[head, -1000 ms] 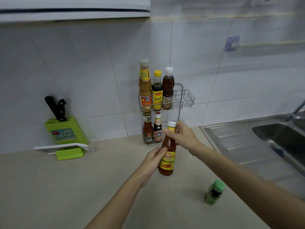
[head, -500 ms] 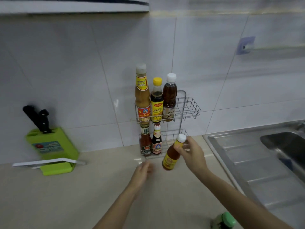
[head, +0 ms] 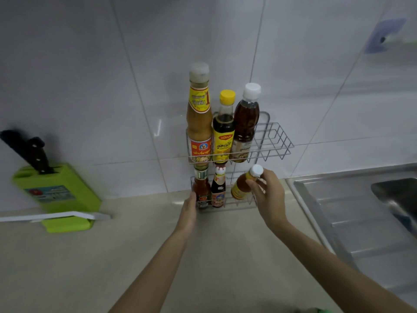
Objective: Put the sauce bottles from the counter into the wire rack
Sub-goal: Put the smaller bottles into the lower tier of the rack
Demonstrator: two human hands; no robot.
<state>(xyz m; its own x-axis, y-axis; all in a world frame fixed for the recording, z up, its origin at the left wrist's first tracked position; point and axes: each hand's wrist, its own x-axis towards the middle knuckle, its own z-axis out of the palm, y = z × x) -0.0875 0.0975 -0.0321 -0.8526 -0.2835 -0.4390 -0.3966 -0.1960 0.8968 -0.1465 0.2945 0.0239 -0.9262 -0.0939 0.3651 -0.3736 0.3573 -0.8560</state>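
Observation:
A two-tier wire rack (head: 276,141) stands against the tiled wall. Its upper tier holds three bottles: a tall tan sauce bottle (head: 199,118), a yellow-capped dark bottle (head: 223,129) and a white-capped brown bottle (head: 246,123). Two small bottles (head: 202,188) stand at the left of the lower tier. My right hand (head: 267,195) grips an orange chili sauce bottle (head: 242,186) by its neck, tilted, its base inside the lower tier on the right. My left hand (head: 189,208) rests flat against the rack's lower left corner, holding nothing.
A green knife block (head: 58,188) with black-handled knives and a white board stands at the left on the beige counter (head: 67,267). A steel sink (head: 361,222) lies to the right. A green bottle cap (head: 316,310) peeks in at the bottom edge.
My right hand carried the chili sauce bottle from above the counter up into the rack's lower tier. My left hand let go of it and moved to the rack's left corner.

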